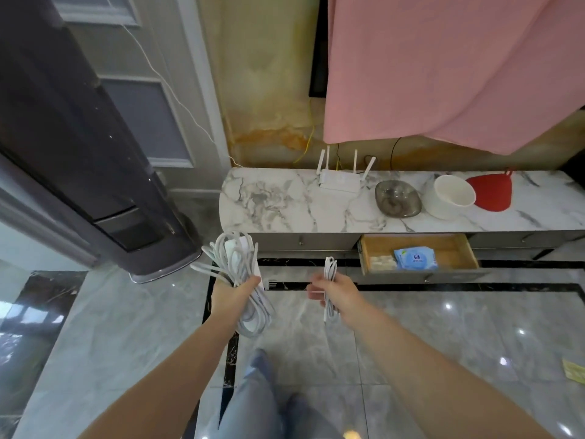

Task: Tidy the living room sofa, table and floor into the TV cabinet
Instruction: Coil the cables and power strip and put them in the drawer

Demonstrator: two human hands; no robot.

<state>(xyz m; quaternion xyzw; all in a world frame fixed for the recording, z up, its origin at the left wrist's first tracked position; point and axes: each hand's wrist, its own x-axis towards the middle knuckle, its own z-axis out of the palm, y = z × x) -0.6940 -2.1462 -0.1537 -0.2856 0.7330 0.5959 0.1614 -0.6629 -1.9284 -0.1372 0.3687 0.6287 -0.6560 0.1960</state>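
Glossy grey marble floor (411, 343) fills the head view, with a black inlaid border running across it, and straight ahead stands the TV cabinet (285, 201) with its white veined marble top. One drawer (419, 253) hangs pulled out, wooden inside, and in it lies a blue wipes pack (415, 259) with some pale small packets just beside it on the left. Up on the cabinet top, a white router (340, 180) with four antennas sits near the wall, then a smoky glass dish (398, 198), a white bowl (451, 196) and a red flat mat (492, 191) tucked behind the bowl, touching or nearly so. Above hangs a pink cloth (443, 68) draped over a dark screen edge. Off to the left, a tall dark tower appliance (95, 153) stands by a pale door.

Now the hands, both held out over the floor, short of the cabinet. The left hand (235, 294) is clenched round a bundle of white cable with a power strip (239, 267), loops spilling above and below the fist. The right hand (335, 294) grips a thin folded white cord (330, 289), its ends poking up and dangling down. Light blue trouser legs show below.
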